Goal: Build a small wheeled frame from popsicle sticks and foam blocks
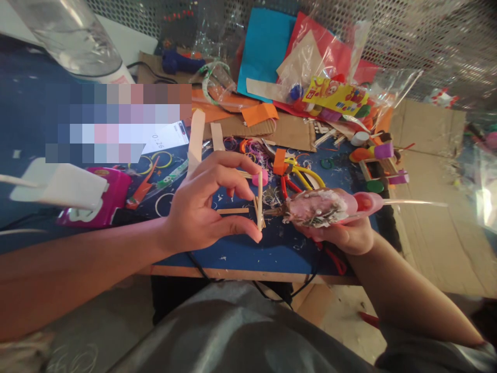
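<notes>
My left hand [217, 202] pinches a short wooden stick [260, 199] by its two ends, between forefinger and thumb. More thin sticks lie close behind it, and I cannot tell whether they are joined to it. Wrapped round the handle of a pink hot glue gun [326, 207] is my right hand [345, 235]. Lumps of dried glue cover the gun's front, and a clear glue stick [415, 202] juts from its back. The nozzle points left at the stick, near or touching it. A pink round piece [260, 177] shows by my left fingertips.
Yellow-handled pliers [306, 173] and red-handled ones lie behind the gun. To the right stands a small wooden model [378, 160] with coloured discs. A pink power strip [97, 202] with a white plug, a phone [166, 137] and a bottle [77, 39] are leftward. Cardboard, coloured sheets and scraps line the back.
</notes>
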`<move>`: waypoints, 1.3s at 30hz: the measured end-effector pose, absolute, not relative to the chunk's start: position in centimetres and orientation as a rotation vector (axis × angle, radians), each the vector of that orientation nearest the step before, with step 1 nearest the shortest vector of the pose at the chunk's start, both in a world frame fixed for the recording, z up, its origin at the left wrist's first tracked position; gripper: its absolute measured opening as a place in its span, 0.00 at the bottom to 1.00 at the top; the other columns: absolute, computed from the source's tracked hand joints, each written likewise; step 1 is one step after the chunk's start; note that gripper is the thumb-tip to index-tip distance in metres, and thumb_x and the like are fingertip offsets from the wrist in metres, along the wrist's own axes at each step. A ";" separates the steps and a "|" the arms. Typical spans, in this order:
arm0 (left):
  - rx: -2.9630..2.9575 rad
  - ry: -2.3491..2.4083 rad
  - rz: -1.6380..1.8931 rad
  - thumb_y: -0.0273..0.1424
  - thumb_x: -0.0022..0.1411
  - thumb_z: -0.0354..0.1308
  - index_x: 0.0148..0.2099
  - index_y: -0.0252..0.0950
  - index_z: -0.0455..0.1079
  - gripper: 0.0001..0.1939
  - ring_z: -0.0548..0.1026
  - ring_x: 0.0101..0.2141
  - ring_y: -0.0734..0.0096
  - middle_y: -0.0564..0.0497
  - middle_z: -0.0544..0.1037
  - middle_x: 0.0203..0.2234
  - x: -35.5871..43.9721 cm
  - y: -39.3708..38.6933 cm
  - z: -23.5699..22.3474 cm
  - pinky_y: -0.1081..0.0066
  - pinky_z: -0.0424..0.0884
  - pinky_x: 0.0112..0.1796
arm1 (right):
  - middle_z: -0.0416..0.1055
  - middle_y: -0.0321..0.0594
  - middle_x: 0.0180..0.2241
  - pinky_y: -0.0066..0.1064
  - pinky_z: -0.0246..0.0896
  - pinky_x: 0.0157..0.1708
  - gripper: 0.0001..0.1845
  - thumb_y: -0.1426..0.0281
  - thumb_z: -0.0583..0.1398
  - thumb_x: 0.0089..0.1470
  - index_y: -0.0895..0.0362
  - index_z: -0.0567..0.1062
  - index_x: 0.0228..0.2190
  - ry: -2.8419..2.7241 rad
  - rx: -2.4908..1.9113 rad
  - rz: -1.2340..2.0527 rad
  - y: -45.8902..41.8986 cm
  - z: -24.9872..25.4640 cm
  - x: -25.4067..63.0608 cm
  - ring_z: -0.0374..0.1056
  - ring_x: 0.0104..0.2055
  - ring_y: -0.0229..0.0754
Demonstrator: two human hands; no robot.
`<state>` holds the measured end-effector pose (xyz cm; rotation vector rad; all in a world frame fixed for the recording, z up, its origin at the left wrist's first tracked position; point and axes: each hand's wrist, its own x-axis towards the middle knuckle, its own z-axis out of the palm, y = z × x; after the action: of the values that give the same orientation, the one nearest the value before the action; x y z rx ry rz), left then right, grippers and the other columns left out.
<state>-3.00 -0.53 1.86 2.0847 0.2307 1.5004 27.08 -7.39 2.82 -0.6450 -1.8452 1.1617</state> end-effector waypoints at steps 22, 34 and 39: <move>2.111 0.172 1.468 0.54 0.60 0.85 0.49 0.44 0.80 0.28 0.85 0.37 0.66 0.43 0.86 0.54 -3.3 0.0 1.4 0.61 0.89 0.40 | 0.70 0.33 0.21 0.36 0.75 0.32 0.10 0.59 0.73 0.68 0.53 0.88 0.41 -1.781 -0.786 1.240 -7.8 2.9 27.2 0.70 0.24 0.42; 2.086 0.210 1.423 0.56 0.60 0.84 0.48 0.46 0.80 0.27 0.83 0.33 0.69 0.44 0.86 0.55 -3.3 -0.3 1.4 0.63 0.86 0.35 | 0.73 0.35 0.23 0.31 0.67 0.24 0.11 0.62 0.74 0.67 0.56 0.85 0.36 -1.720 -0.778 1.265 -7.8 2.9 26.9 0.62 0.21 0.36; 2.105 0.154 1.431 0.55 0.59 0.85 0.50 0.45 0.81 0.28 0.85 0.35 0.67 0.42 0.86 0.56 -3.3 -0.3 1.5 0.64 0.86 0.37 | 0.73 0.36 0.23 0.31 0.67 0.25 0.13 0.62 0.75 0.65 0.56 0.84 0.33 -1.682 -0.767 1.254 -7.8 2.9 26.9 0.65 0.22 0.37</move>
<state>-3.34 -0.27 1.52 2.1046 0.1543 1.4308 26.94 -7.84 2.88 -0.7668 -1.6821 1.2537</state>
